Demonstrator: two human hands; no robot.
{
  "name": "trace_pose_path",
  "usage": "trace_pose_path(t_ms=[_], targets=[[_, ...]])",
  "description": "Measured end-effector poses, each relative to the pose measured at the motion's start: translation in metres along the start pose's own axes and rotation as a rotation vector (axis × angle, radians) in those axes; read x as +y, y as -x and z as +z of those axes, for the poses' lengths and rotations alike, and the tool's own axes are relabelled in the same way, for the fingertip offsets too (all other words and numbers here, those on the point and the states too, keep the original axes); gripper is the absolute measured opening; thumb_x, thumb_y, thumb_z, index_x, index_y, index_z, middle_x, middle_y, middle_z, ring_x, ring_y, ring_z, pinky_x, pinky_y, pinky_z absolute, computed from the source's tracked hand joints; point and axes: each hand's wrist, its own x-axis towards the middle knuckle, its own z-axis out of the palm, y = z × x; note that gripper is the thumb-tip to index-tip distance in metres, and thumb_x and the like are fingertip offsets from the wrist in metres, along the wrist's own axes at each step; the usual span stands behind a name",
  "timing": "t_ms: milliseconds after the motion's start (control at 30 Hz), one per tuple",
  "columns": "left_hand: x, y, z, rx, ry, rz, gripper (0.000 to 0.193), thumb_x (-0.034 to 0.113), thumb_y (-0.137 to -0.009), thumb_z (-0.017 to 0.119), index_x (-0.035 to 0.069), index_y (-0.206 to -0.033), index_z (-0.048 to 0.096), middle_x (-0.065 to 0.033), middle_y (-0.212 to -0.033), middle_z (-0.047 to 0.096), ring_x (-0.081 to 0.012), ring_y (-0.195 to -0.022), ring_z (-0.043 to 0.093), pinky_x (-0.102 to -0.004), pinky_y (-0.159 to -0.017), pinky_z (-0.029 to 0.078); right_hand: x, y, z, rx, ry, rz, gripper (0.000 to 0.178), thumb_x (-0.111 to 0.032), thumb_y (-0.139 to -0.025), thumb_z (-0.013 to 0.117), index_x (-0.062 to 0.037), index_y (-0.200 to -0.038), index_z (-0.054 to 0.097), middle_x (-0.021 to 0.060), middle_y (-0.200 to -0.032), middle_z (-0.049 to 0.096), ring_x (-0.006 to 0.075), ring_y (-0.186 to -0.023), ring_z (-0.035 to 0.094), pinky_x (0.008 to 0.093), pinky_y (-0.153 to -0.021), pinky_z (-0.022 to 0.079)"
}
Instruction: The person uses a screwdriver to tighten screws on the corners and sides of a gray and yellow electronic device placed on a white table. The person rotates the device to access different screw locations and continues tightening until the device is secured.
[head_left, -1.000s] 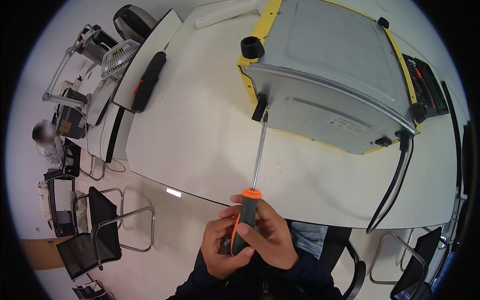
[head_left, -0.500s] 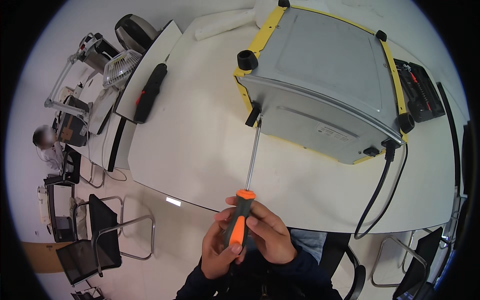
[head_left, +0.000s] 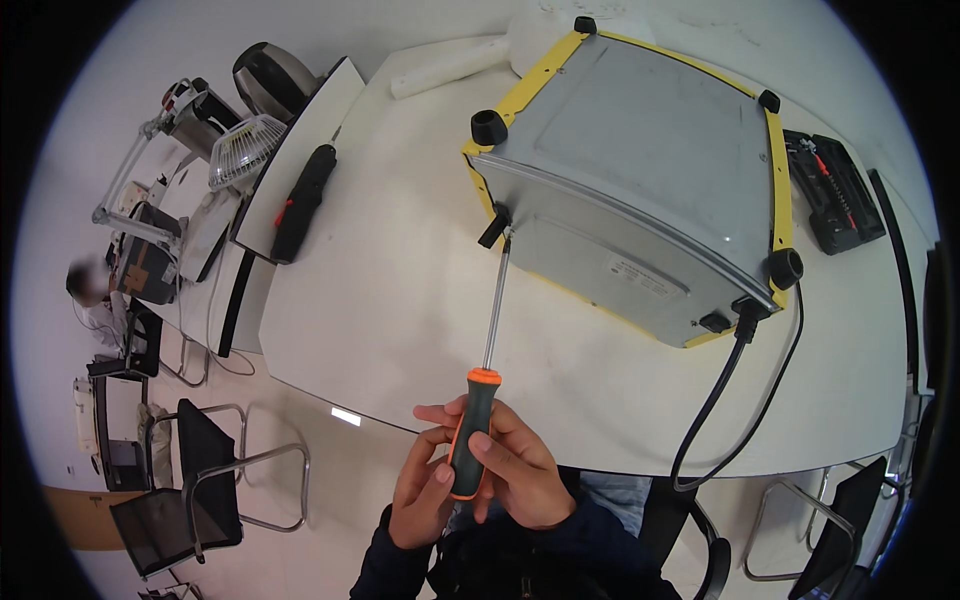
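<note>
Between both hands I hold a screwdriver (head_left: pixel 476 430) with a dark green and orange handle. Its long steel shaft runs up to the lower left corner of a grey metal box with yellow edges (head_left: pixel 620 150), and the tip meets the panel just beside a small black fitting (head_left: pixel 494 226). My left hand (head_left: pixel 422 490) is closed on the lower part of the handle. My right hand (head_left: pixel 522 470) wraps the handle from the other side, its thumb pressed along it. The box lies tilted with its black feet showing, and a black power cord (head_left: pixel 712 400) is plugged into its right end.
A black cordless screwdriver (head_left: pixel 304 205) lies at the table's left. To the right of the box sits an open black tool case (head_left: pixel 836 190) with bits. A white roll (head_left: pixel 450 66) lies at the back. Chairs (head_left: pixel 210 480) stand beyond the table, and a person (head_left: pixel 100 290) sits far left.
The screwdriver handle has turned, so its orange patch faces another way. The box appears shifted slightly left and rotated in view. Both hands stay on the handle.
</note>
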Motion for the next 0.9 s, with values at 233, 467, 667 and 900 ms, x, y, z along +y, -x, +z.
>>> trace_pose_path(t_ms=[233, 467, 667, 900], targets=[[0.012, -0.004, 0.003, 0.151, -0.17, 0.242, 0.046, 0.014, -0.072, 0.062, -0.002, -0.107, 0.036, -0.0111, -0.073, 0.055, -0.0113, -0.057, 0.049, -0.0228, -0.05, 0.039, 0.001, -0.006, -0.001, -0.055, 0.023, -0.089, 0.038, -0.016, -0.087, 0.037, -0.0001, -0.121, 0.032, 0.0178, -0.125, 0.036, 0.0208, -0.105, 0.045, 0.0297, -0.085, 0.038], [0.026, -0.015, -0.002, 0.192, -0.57, 0.444, 0.04, 0.006, -0.07, 0.063, -0.001, -0.104, 0.043, -0.0035, -0.065, 0.053, -0.0071, -0.056, 0.046, -0.0189, -0.052, 0.036, -0.047, 0.012, 0.015, 0.223, 1.14, -0.624, 0.048, -0.011, -0.077, 0.048, 0.0049, -0.121, 0.035, 0.0231, -0.126, 0.032, 0.0354, -0.119, 0.03, 0.0389, -0.096, 0.025], [0.025, -0.025, -0.011, 0.22, -0.647, 0.51, 0.038, 0.003, -0.071, 0.063, -0.002, -0.104, 0.046, -0.0045, -0.065, 0.054, -0.0085, -0.058, 0.05, -0.02, -0.054, 0.039, -0.084, -0.025, 0.045, 0.821, 1.94, -0.963, 0.05, -0.015, -0.074, 0.051, 0.0063, -0.117, 0.037, 0.0223, -0.125, 0.033, 0.038, -0.118, 0.029, 0.0441, -0.097, 0.022], [0.024, -0.022, -0.013, 0.243, -0.615, 0.489, 0.04, 0.004, -0.069, 0.064, -0.002, -0.105, 0.047, 0.0004, -0.064, 0.047, -0.0069, -0.059, 0.046, -0.0188, -0.054, 0.035, -0.094, -0.033, 0.023, 0.972, 2.201, -0.986, 0.058, -0.014, -0.066, 0.058, -0.004, -0.12, 0.04, 0.0107, -0.118, 0.04, 0.0284, -0.113, 0.036, 0.045, -0.097, 0.022]])
